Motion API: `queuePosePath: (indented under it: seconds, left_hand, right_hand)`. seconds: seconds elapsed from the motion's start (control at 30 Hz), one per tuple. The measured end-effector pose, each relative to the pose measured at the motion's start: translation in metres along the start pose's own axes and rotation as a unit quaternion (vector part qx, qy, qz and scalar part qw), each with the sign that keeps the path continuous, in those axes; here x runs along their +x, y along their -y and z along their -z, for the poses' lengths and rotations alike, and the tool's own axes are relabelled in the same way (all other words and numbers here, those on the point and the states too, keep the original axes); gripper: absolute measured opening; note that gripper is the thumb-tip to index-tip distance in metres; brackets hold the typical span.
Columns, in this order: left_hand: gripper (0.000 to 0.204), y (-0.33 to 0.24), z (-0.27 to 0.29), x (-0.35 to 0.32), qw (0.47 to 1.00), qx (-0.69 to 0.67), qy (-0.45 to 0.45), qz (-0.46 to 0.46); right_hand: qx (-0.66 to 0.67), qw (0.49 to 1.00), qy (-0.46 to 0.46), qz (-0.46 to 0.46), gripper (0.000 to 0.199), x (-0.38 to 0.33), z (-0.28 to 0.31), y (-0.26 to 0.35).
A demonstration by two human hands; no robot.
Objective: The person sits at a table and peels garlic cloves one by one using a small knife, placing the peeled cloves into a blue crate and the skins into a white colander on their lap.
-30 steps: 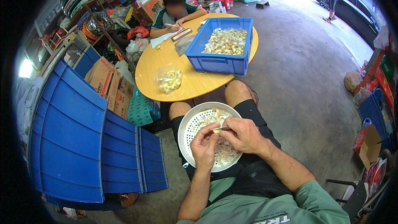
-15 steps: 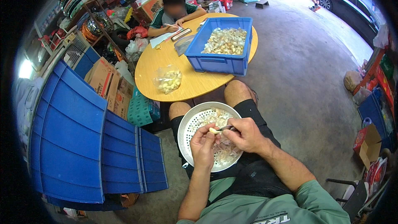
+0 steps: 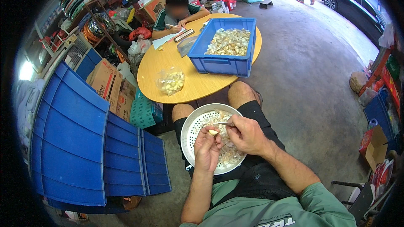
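My left hand (image 3: 205, 150) pinches a pale garlic clove (image 3: 213, 132) between thumb and fingertips. Beside it, my right hand (image 3: 247, 134) is closed around a small knife (image 3: 225, 123), its blade pointing left and apart from the clove. Both hands are above a round metal colander (image 3: 188, 143) resting on my lap, with papery garlic skins (image 3: 229, 159) scattered inside. On the round wooden table (image 3: 147, 75) ahead lies a clear plastic bag of peeled cloves (image 3: 171, 82). Behind it to the right, a blue plastic crate (image 3: 219, 65) holds many unpeeled cloves (image 3: 229, 42).
Across the table a person (image 3: 176, 14) writes on paper (image 3: 166, 40), near a long flat case (image 3: 184, 35). Blue ribbed panels (image 3: 71, 134) and cardboard boxes (image 3: 105, 80) stand on the left. At the far right are an open carton (image 3: 372, 147) and a parked dark car (image 3: 351, 6).
My hands have moved slightly apart, and the knife has come away from the clove. Skin that was by the blade is gone from there. A passer-by in the background has moved left.
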State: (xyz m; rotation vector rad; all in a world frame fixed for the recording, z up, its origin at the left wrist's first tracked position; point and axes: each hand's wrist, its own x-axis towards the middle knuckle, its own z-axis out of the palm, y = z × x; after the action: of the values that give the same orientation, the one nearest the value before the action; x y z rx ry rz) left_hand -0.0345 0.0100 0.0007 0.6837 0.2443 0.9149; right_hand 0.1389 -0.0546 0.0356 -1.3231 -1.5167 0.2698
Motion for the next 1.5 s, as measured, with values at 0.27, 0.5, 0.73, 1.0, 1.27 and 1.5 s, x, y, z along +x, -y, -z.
queuePosePath:
  seconds: [0.27, 0.5, 0.73, 1.0, 1.27, 1.5]
  left_hand:
    - [0.024, 0.003, -0.004, 0.000, 0.997, 0.072, -0.022, -0.031]
    - [0.021, 0.005, -0.009, -0.002, 0.981, 0.174, -0.045, -0.070]
    - [0.025, 0.004, -0.004, -0.002, 0.964, 0.234, -0.036, -0.123]
    - [0.024, 0.004, -0.006, -0.003, 0.960, 0.246, -0.044, -0.129]
    - [0.023, 0.004, -0.002, -0.002, 0.977, 0.189, -0.043, -0.090]
    - [0.026, 0.002, -0.009, -0.004, 0.984, 0.157, -0.062, -0.063]
  right_hand:
    - [-0.047, 0.998, 0.032, 0.039, 0.024, 0.003, 0.003, 0.013]
    - [-0.083, 0.994, 0.013, 0.065, 0.029, 0.002, 0.001, 0.005]
    - [-0.095, 0.992, 0.027, 0.083, 0.025, 0.001, 0.002, 0.005]
    - [-0.076, 0.995, 0.020, 0.068, 0.022, 0.000, 0.001, 0.004]
    - [-0.039, 0.998, 0.023, 0.043, 0.022, 0.000, 0.002, 0.005]
    - [-0.026, 0.999, 0.039, 0.014, 0.025, 0.001, 0.002, 0.007]
